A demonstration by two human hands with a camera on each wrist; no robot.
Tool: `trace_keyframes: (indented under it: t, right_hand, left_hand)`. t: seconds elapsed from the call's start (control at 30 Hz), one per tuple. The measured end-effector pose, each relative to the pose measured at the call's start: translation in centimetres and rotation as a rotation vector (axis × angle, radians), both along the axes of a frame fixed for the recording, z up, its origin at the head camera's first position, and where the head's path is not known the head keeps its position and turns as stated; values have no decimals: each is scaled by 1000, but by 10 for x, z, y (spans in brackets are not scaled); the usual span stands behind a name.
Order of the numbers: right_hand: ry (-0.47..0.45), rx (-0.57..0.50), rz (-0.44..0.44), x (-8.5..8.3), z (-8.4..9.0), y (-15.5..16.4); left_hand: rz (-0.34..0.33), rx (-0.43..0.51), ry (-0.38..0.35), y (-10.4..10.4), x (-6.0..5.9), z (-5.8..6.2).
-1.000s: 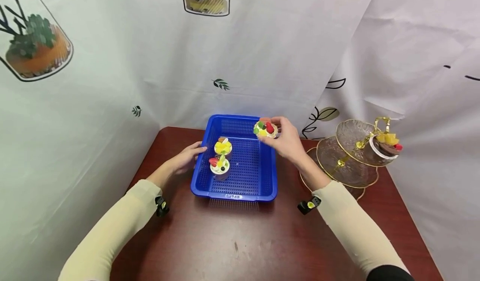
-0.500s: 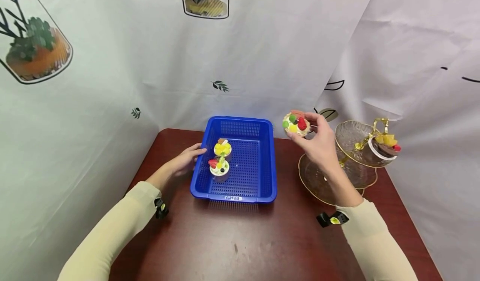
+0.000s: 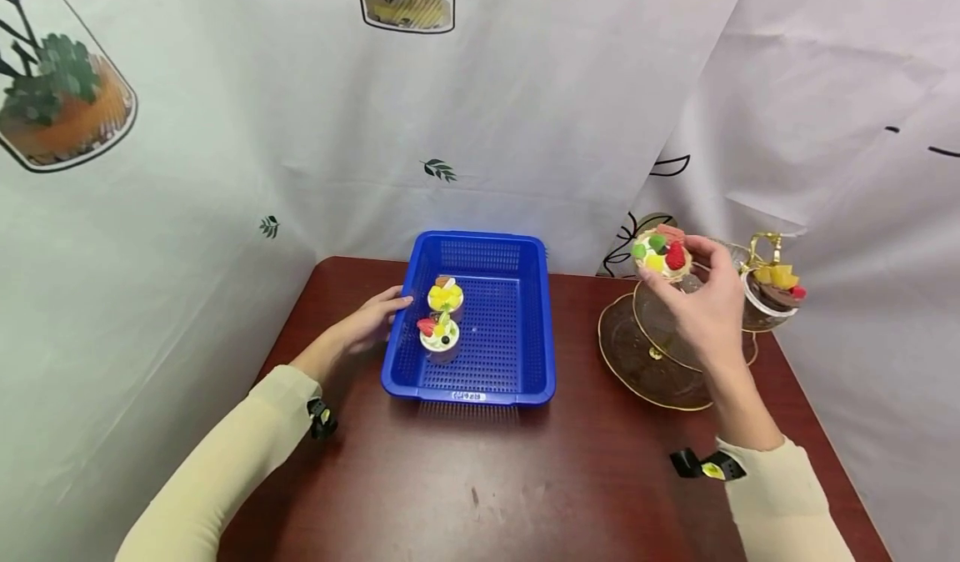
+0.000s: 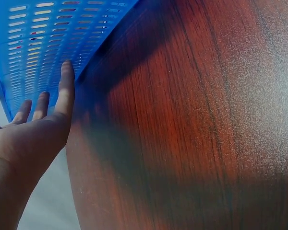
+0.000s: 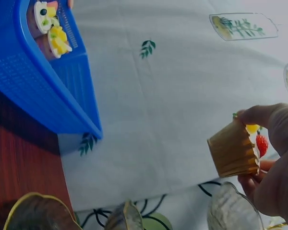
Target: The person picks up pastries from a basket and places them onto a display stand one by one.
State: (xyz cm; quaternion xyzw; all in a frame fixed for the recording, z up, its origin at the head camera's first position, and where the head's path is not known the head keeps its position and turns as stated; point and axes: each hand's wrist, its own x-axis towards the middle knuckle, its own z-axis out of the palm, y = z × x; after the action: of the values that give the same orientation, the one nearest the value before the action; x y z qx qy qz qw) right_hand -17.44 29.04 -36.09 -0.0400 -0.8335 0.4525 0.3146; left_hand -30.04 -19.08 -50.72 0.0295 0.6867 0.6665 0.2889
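Note:
My right hand (image 3: 708, 303) grips a cupcake (image 3: 660, 253) by its edge, thumb on one side and fingers on the other. It has cream, a strawberry, and green and yellow pieces on top; its tan pleated cup (image 5: 235, 151) shows in the right wrist view. That hand is raised in front of a tiered glass stand (image 3: 622, 345) with gold rims, hiding part of it. At the left side of a blue plastic basket (image 3: 546, 337), my left hand (image 3: 367, 320) holds the rim, with several fingers (image 4: 66, 91) extended along the outer wall.
Two dessert cups, one with yellow fruit (image 3: 446, 297) and one with a strawberry (image 3: 439, 337), stand at the basket's left side. A chocolate dessert cup (image 3: 772, 291) is on the stand's top tier. A patterned white cloth (image 3: 487, 112) hangs behind the dark red table (image 3: 480, 479).
My right hand has carried the cupcake from over the basket's far right corner rightward to the tiered stand. The left hand has stayed at the basket's side.

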Motion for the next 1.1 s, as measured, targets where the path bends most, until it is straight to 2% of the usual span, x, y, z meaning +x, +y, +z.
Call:
trace_keyframes:
  t: [0.2,0.37,0.63,1.1]
  right_hand:
    - [7,-12,-67,12,4,12]
    - [20,-35,-86,16,9,19]
    - [8,-20,-178,22,17,29]
    - [-2,176,-257,33,9,35]
  left_hand:
    - [7,22,4,0,-1,-1]
    - [-5,23,13,-1,-1,-2]
    - [-7,4,17,-6,-1,-3]
    - [-19,-14,17,-3,-3,-3]
